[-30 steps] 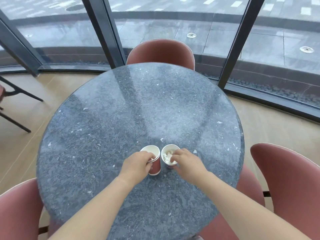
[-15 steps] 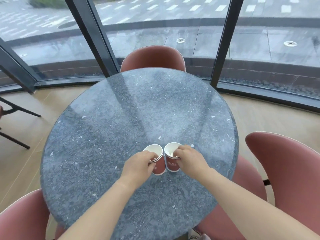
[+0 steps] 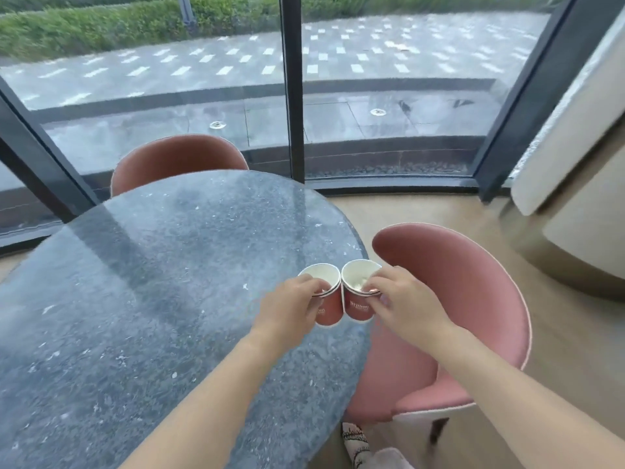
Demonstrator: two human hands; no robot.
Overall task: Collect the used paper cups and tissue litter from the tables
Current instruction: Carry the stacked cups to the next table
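Two red paper cups with white insides are held side by side, touching, over the right edge of the round dark stone table (image 3: 142,299). My left hand (image 3: 291,309) pinches the rim of the left cup (image 3: 329,308), which looks like a stack of two. My right hand (image 3: 402,306) pinches the rim of the right cup (image 3: 356,308), and crumpled white tissue (image 3: 358,282) lies inside it. Both cups are lifted off the tabletop.
A pink chair (image 3: 473,316) stands right of the table under the right cup, another pink chair (image 3: 176,160) at the far side. Dark window frames (image 3: 292,96) and glass run behind. A beige curved counter (image 3: 581,198) stands at the right. A shoe (image 3: 355,445) shows near the floor.
Both hands have lifted the cups off the table and carried them right, to the table's edge. The view has swung right, bringing the right chair and counter into sight.
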